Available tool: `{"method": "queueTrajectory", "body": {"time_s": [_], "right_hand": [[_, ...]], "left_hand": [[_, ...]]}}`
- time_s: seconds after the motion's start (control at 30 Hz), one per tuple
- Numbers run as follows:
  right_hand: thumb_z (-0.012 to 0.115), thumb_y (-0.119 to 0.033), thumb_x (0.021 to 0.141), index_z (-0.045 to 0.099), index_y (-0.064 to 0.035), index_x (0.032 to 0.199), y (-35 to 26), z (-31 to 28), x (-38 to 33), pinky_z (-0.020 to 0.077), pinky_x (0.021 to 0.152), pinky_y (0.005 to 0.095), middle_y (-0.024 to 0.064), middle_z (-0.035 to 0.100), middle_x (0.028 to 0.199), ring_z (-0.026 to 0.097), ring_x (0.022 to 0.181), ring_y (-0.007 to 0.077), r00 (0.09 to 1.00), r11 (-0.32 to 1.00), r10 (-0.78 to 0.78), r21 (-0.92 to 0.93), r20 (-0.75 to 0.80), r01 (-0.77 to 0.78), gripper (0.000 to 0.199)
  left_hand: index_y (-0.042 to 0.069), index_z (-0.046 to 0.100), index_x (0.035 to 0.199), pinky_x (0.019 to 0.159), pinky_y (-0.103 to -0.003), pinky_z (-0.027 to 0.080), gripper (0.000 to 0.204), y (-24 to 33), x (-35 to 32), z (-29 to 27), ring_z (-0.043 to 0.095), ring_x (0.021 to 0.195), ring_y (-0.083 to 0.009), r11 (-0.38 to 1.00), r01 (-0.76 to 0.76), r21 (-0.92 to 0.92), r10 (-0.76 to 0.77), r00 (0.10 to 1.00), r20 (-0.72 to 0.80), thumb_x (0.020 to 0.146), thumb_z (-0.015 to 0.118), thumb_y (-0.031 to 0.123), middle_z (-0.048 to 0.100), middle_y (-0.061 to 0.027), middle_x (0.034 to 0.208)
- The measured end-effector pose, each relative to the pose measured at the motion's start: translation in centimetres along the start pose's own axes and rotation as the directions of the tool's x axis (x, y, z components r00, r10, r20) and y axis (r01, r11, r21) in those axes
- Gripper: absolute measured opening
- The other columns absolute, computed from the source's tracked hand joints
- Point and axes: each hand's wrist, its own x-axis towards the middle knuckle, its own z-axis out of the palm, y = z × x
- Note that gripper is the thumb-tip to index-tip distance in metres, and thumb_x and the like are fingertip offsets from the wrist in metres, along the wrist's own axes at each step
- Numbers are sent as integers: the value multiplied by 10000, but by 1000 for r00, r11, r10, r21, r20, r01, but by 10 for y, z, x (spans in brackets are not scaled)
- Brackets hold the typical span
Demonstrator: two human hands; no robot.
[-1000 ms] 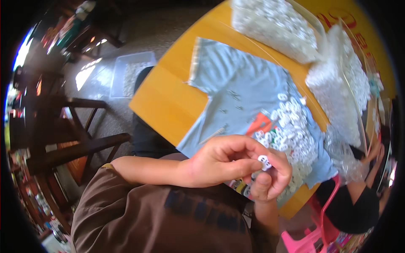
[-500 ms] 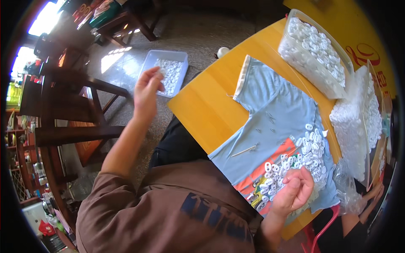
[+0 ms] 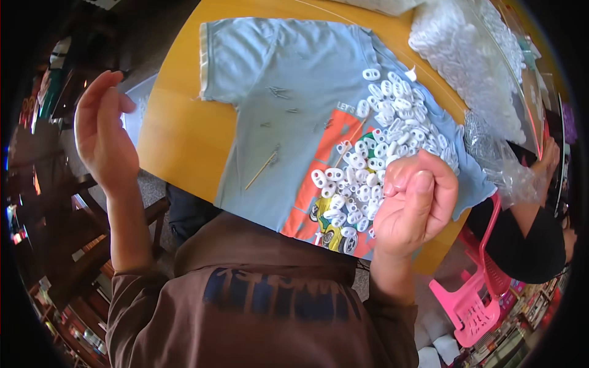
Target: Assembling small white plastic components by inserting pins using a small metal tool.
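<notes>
Curling my right hand (image 3: 414,208) into a loose fist, I held its fingers (image 3: 423,184) pressed together just over the near edge of the heap of white oval pieces (image 3: 374,153); whether they pinched one, I could not tell. My left hand (image 3: 104,135) hung open, fingers spread, off the worktop (image 3: 178,141). Too many pieces to count lay on one blue shirt (image 3: 282,67), beside one thin stick (image 3: 261,170) slanting up to the right.

The left hand (image 3: 104,132) has drawn back from the tray, empty and open. The right hand (image 3: 414,205) has lifted off the white pieces (image 3: 374,165), now a closed fist.
</notes>
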Motion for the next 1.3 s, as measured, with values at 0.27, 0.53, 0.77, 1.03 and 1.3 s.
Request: {"method": "queueTrajectory", "body": {"time_s": [0.27,0.53,0.77,1.03,1.3], "right_hand": [[448,-119,893,497,34,1045,-13,-3,2,336,458,229,35,437,632,384,524,102,1000,999,23,49,-11,-23,221],[464,-115,892,503,37,1020,-17,-5,0,352,480,230,47,461,656,395,548,101,998,999,36,33,48,-38,202],[516,39,830,542,66,1030,-9,-5,-3,342,525,196,103,572,886,423,621,72,996,990,-30,141,82,19,204],[534,47,807,572,62,983,-10,-3,-1,359,516,218,94,594,782,458,586,107,995,998,-58,-30,85,61,180],[559,4,820,586,33,943,-15,4,1,376,525,219,58,551,713,465,572,98,959,954,269,-161,83,-254,129]], "left_hand": [[17,609,928,648,-319,450,301,58,-48,93,551,727,-243,847,-523,-91,372,463,805,639,659,-54,581,-113,889],[53,599,960,761,-358,404,319,51,-64,127,556,835,-235,739,-663,115,127,304,944,644,639,41,572,-71,952],[57,588,936,755,-361,402,243,48,-67,132,550,842,-239,764,-644,37,230,325,917,693,604,62,563,-62,928],[51,579,864,637,-333,433,180,54,-67,111,555,714,-228,871,-492,15,188,361,914,696,637,22,565,-60,826],[27,593,901,555,-221,435,175,47,-91,58,547,636,-102,995,50,87,-100,609,787,745,653,-24,607,-51,763]]}}
